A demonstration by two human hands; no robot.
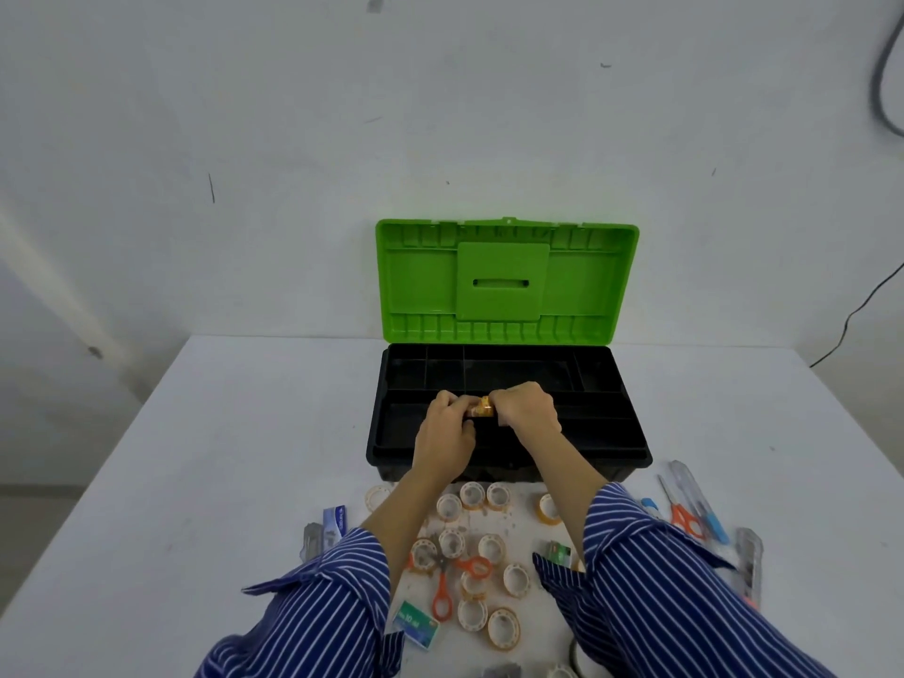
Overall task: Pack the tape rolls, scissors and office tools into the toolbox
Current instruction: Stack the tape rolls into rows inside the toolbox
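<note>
I've got both hands over the open toolbox (391,447), fingers curled round a small amber tape roll (482,407) held between them: left hand (445,435) pinches its left side, right hand (526,408) grips the right, knuckles up. Roll sits above the tray's long front compartment, near the divider w/ the rear row of small cells; can't tell if it touches the tray. Lid (506,281) stands upright at the back, against the wall. Box front edge is just beyond the loose pile: approx a dozen tape rolls (504,626) scattered between my striped sleeves (313,623), orange scissors (442,587) lying among them, a green-white staple box (416,623) at bottom left of the pile. Right of the box front: second scissors (682,513) beside a blue-handled cutter (704,506), close to the table's right edge. Left: a blue carton (335,518). Open table (220,457) lies to the box's left & right sides.
</note>
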